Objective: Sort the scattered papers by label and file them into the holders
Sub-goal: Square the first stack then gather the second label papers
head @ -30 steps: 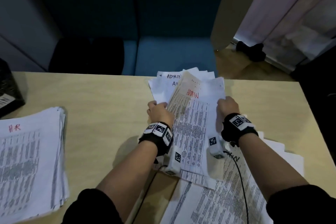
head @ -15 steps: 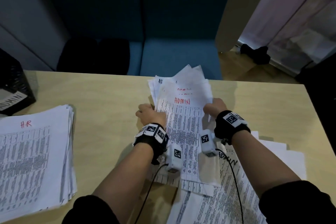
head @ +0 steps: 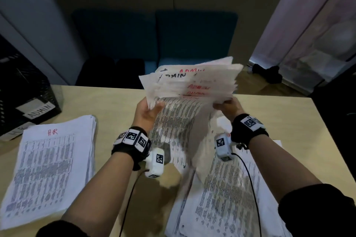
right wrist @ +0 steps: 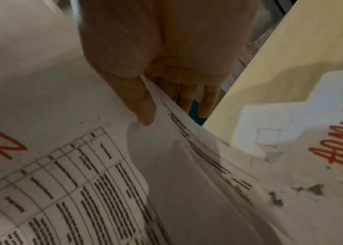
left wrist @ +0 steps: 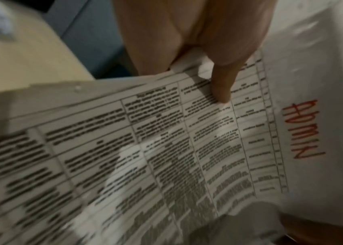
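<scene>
table [head: 107, 106]: light wood
HR stack [head: 52, 167]: flat, 9 o'clock
ADMIN holder [head: 25, 90]: black, 10 o'clock
ADMIN sheaf [head: 190, 86]: lifted off table, 12 o'clock
left hand [head: 147, 113]: pinching sheaf's left edge
right hand [head: 228, 107]: pinching right edge

Both forearms extend forward from dark sleeves, roughly parallel, each wrist wrapped in a black band bearing square coded markers, with a white camera unit mounted on the inner side. Left hand [head: 147, 113]: raised, palm turned inward, thumb [left wrist: 221, 79] laid on the printed face of the ADMIN sheaf [head: 189, 86] and the remaining fingers behind it, pinching its left edge. Right hand [head: 228, 108]: raised at like height, thumb [right wrist: 143, 106] pressed on the upper face of the sheaf and fingers [right wrist: 207, 101] beneath, pinching its right edge. A dark cable trails from each wrist unit toward the body.
</scene>
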